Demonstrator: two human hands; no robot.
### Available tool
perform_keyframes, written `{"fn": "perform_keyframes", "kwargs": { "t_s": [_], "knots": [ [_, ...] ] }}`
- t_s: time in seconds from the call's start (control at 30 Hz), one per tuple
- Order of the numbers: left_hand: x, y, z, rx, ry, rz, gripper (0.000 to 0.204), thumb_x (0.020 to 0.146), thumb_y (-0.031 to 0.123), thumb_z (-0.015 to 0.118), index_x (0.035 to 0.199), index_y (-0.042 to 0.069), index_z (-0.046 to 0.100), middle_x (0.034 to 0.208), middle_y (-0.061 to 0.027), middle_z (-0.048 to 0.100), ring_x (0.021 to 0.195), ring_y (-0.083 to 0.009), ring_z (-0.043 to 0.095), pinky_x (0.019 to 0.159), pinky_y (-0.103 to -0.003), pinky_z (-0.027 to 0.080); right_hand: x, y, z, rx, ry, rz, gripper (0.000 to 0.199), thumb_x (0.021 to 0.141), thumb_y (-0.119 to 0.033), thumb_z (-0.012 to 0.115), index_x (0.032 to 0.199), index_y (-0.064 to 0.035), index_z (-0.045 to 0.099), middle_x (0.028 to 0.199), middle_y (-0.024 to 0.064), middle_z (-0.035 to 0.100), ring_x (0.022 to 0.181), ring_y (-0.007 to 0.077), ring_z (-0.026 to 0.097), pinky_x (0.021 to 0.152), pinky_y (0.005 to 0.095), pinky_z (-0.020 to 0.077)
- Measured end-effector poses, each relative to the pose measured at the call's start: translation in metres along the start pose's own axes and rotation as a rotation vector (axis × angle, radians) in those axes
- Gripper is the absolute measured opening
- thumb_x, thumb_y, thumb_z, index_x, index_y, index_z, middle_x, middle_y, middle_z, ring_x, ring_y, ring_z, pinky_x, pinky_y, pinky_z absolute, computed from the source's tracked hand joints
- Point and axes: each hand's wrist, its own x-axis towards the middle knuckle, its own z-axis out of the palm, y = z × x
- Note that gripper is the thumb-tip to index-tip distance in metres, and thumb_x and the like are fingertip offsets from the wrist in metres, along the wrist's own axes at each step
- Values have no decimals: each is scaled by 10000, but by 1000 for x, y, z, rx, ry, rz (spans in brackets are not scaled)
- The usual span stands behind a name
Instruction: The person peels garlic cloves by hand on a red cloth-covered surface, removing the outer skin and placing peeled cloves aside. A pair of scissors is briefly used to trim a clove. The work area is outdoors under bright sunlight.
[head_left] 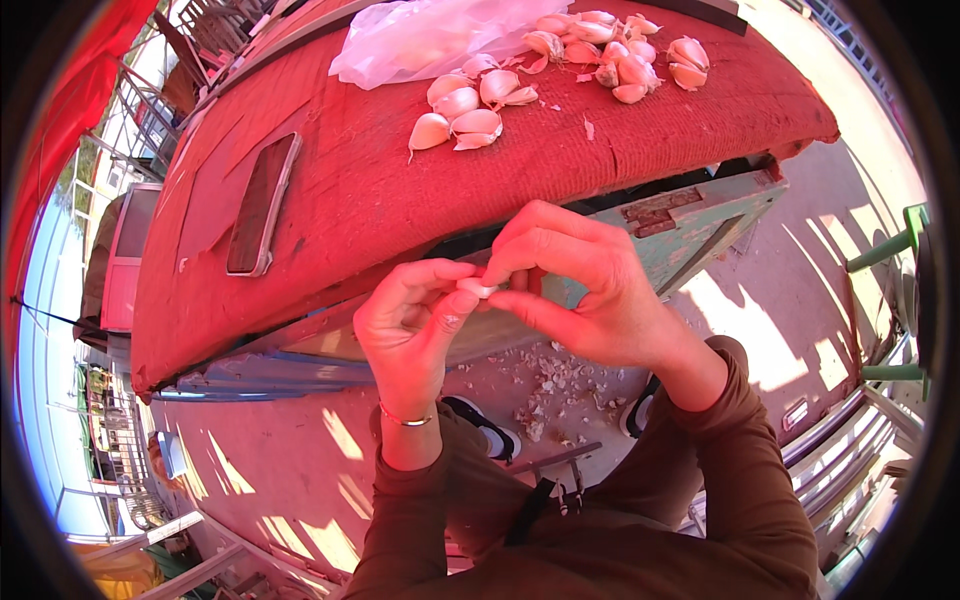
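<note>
Peeling seems the step in hand, the next move likely calling for a steady left pinch and a light pull from the right, and the pale garlic clove (pixel 474 287) sits between the left hand (pixel 405 315) and the right hand (pixel 588 278), both narrowed on it, before the red-covered table (pixel 370 200).

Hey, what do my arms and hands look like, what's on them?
Your left hand and right hand are gloveless. A thin, shiny gold-coloured bracelet circles the left wrist. Plain brown sleeves stop short of both wrists.
</note>
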Motion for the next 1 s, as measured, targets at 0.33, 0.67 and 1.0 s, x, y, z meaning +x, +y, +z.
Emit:
{"fn": "perform_keyframes", "kwargs": {
  "t_s": [0.33, 0.67, 1.0],
  "knots": [
    [2, 2, 0, 22, -8, 70, 159, 925, -75, 728, 1076, -79, 677, 1050, -173, 758, 925, -173, 734, 844, -287, 589, 1, 2, 3, 52, 43, 24, 149, 841, 57, 765, 922, -13, 661, 965, 68, 648, 782, 154, 650, 678, 285, 515],
    [4, -5, 5, 268, 10, 343, 274, 795, -90, 833, 1035, -38, 709, 1068, -193, 750, 1006, -242, 737, 887, -351, 600, -1, 0, 4, 76, 61, 86, 110, 867, 35, 746, 910, -10, 656, 885, 55, 642, 746, 132, 636, 655, 277, 488],
    [2, -4, 5, 156, -20, 351, 274, 810, -103, 817, 1051, -54, 696, 1113, -213, 739, 1022, -268, 735, 902, -371, 609, -3, -2, 4, 52, 84, 124, 104, 860, 52, 700, 882, -7, 618, 872, 50, 627, 722, 119, 608, 644, 270, 477]
  ]
}}
